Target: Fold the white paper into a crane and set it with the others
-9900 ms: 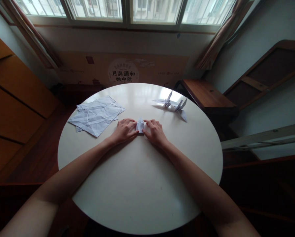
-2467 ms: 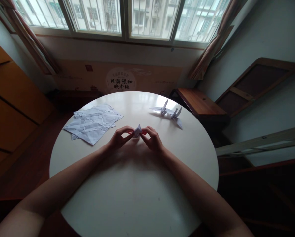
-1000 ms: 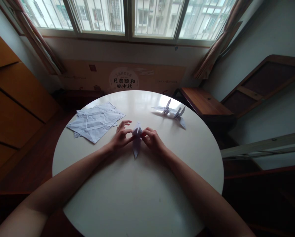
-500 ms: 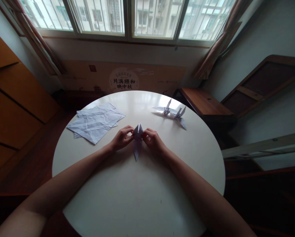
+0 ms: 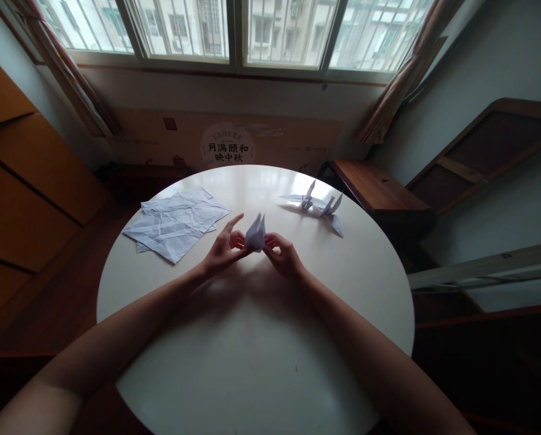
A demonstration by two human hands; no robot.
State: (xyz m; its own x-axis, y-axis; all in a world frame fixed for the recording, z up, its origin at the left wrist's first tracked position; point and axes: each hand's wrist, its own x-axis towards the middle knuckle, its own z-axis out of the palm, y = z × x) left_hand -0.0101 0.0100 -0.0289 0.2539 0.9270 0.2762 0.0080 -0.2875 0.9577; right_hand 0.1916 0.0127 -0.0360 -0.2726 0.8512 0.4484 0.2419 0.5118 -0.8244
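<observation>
A folded piece of white paper (image 5: 255,233) with two upright points is held between my hands, above the middle of the table. My left hand (image 5: 226,249) grips its left side low down, thumb along the near bottom edge and index finger raised away from it. On the other side, my right hand (image 5: 283,252) pinches the right lower edge with curled fingers. Partly hidden behind the paper are some of my fingertips. Two folded paper cranes (image 5: 328,208) stand at the far right of the table, close together.
Several creased sheets of paper (image 5: 174,226) lie in a loose stack on the left of the round white table (image 5: 252,362). A brown wooden desk (image 5: 374,184) stands beyond its right edge. Behind is a printed cardboard panel (image 5: 274,142) under the window.
The folded paper has been lifted and turned, and its long point toward me no longer shows. My left index finger has come up off it, while my right hand keeps its pinch.
</observation>
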